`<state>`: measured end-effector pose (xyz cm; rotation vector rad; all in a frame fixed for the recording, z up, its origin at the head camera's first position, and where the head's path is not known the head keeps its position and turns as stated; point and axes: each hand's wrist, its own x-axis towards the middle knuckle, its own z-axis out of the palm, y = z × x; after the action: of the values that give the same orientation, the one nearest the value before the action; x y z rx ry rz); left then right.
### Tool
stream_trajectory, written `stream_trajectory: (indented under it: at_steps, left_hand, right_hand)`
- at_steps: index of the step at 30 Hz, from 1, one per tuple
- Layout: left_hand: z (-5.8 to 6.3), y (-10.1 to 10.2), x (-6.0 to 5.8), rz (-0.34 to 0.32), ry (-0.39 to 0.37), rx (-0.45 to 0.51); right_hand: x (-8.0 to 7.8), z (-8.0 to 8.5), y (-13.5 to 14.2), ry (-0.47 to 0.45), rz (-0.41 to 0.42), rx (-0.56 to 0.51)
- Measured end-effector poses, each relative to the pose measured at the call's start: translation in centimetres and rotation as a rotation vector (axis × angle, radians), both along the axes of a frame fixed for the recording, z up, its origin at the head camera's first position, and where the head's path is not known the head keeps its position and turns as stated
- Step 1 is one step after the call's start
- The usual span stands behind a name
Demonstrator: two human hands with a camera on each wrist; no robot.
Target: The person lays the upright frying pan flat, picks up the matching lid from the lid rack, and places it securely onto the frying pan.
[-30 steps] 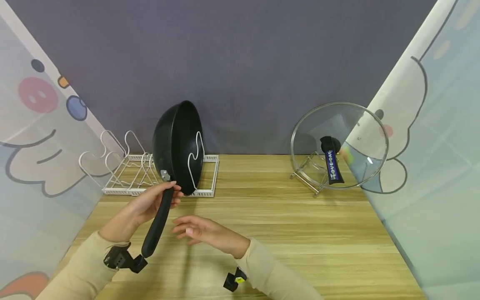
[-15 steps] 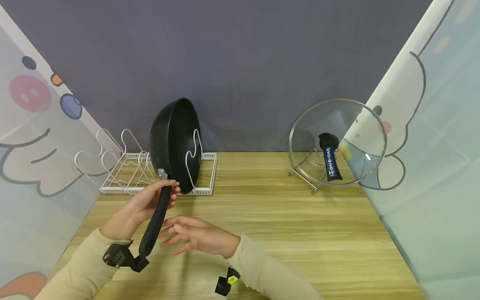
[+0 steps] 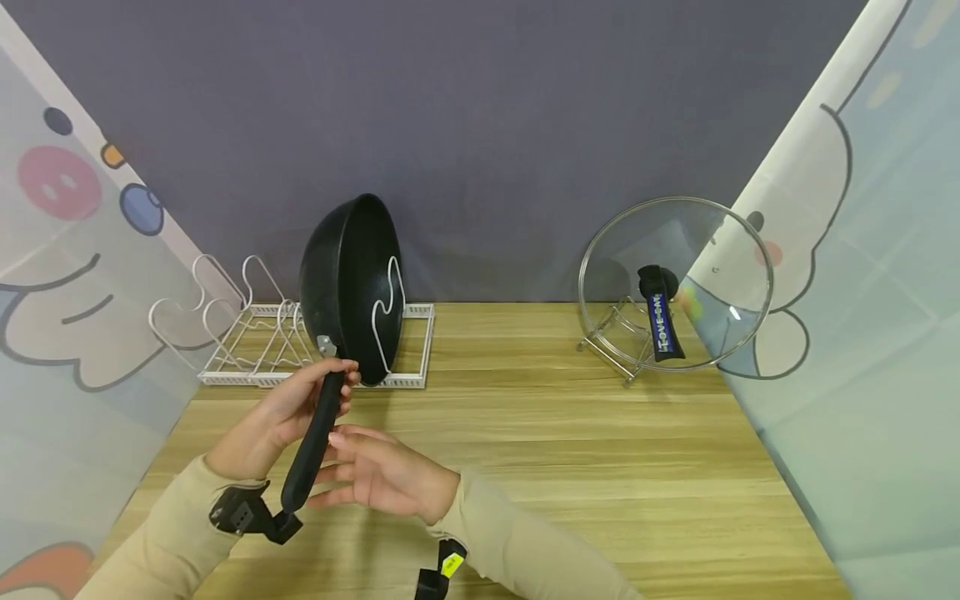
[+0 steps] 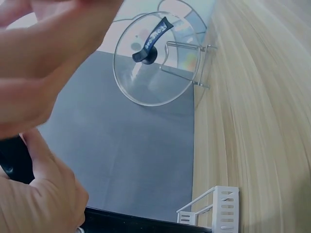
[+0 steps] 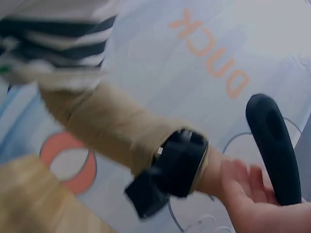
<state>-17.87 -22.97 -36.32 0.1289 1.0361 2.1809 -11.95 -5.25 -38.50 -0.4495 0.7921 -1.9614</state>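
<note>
A black wok (image 3: 322, 275) stands on its side in the white wire rack (image 3: 429, 350), its hollow facing right and its handle (image 3: 309, 450) angled down toward me. My left hand (image 3: 288, 404) grips that handle close to the metal joint, thumb across the top. From the right, my right hand (image 3: 390, 475) is at the lower handle, palm turned up. Its fingers are spread loosely and partly hidden behind the handle, while its thumb tip lies right at the handle's edge. The black handle (image 5: 274, 145) also shows in the right wrist view.
On the right, a glass lid (image 3: 705, 225) with a black knob-and-strip handle (image 3: 662, 321) leans in a small metal stand (image 3: 611, 362). White wire dividers (image 3: 213, 312) rise left of the wok. A grey wall (image 3: 495, 150) closes off the back of the wooden table (image 3: 570, 467).
My right hand has moved left to the wok's handle, its fingers passing behind it. My left hand keeps its grip, and the wok stays in the rack.
</note>
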Motion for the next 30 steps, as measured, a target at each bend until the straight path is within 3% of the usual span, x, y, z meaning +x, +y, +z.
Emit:
stream_trajectory:
  at_steps: [11,18,23,30]
  left_hand:
    - [0.3,0.0,0.0,-0.032,-0.006,-0.052]
    - [0.2,-0.2,0.1,-0.078,-0.034,-0.032]
    - [0.1,0.0,0.2,-0.106,-0.036,0.004]
    - [0.2,0.1,0.4,-0.052,-0.038,0.001]
  right_hand:
    - [0.6,1.0,-1.9,-0.139,-0.077,-0.040]
    - [0.7,1.8,-2.8,-0.275,-0.124,-0.006]
    - [0.3,2.0,-3.2,-0.313,-0.111,0.006]
    - [0.5,2.1,-3.8,-0.340,-0.150,-0.005]
